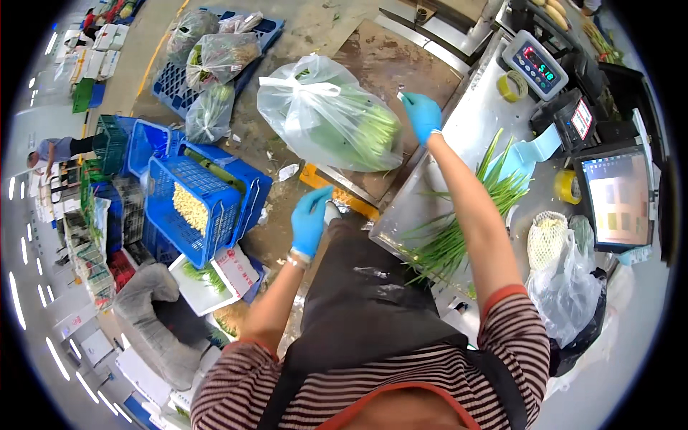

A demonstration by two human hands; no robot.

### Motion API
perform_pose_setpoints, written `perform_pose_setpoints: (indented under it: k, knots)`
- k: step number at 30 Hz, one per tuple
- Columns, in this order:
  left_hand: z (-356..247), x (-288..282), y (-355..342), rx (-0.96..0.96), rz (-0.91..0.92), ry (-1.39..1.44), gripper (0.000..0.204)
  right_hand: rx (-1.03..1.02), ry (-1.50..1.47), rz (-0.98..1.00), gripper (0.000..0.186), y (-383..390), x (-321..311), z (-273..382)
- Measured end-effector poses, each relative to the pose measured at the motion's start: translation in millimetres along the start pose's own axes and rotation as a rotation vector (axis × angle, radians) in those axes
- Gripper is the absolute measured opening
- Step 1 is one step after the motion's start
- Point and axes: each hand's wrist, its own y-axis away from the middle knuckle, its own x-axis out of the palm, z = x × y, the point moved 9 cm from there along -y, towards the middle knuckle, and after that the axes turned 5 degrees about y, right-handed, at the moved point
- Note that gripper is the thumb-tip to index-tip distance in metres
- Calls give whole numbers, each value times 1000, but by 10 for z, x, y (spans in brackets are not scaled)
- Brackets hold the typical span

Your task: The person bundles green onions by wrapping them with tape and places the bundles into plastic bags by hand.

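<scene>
My left hand [309,218], in a blue glove, hangs empty with its fingers loosely apart beside the yellow-edged metal platform. My right hand [420,115], also gloved, pinches a small pale item [400,95] at the platform's right side; I cannot make out what it is. A large tied clear plastic bag of green vegetables [330,118] lies on the rusty platform [383,50], left of that hand. On the steel counter [398,222] under my right forearm lie long loose green stalks [441,254]. A digital display [534,64] stands at the counter's back, beside a tape roll [512,86].
Blue crates [222,215], one holding pale produce, stand at my left above an open white box [193,287]. Bagged vegetables rest on a blue pallet [165,86] behind. A screen [616,197] and plastic bags [562,301] are at my right. A person [57,150] bends at far left.
</scene>
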Motion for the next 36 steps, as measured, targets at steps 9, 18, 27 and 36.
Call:
perform_pose_setpoints:
  k: [9, 18, 27, 36]
  knots:
    - [1173, -2121, 411, -188, -77, 70, 22, 143, 357, -122, 34, 707, 1273, 497]
    - [2089, -3781, 871, -381, -194, 62, 24, 448, 284, -378, 58, 382, 767, 362]
    - [1998, -3365, 1016, -390, -106, -37, 24, 51, 106, 152, 69, 259, 1896, 287]
    - [1453, -3505, 1086, -242, -365, -321, 25, 309, 227, 41, 69, 386, 1091, 388]
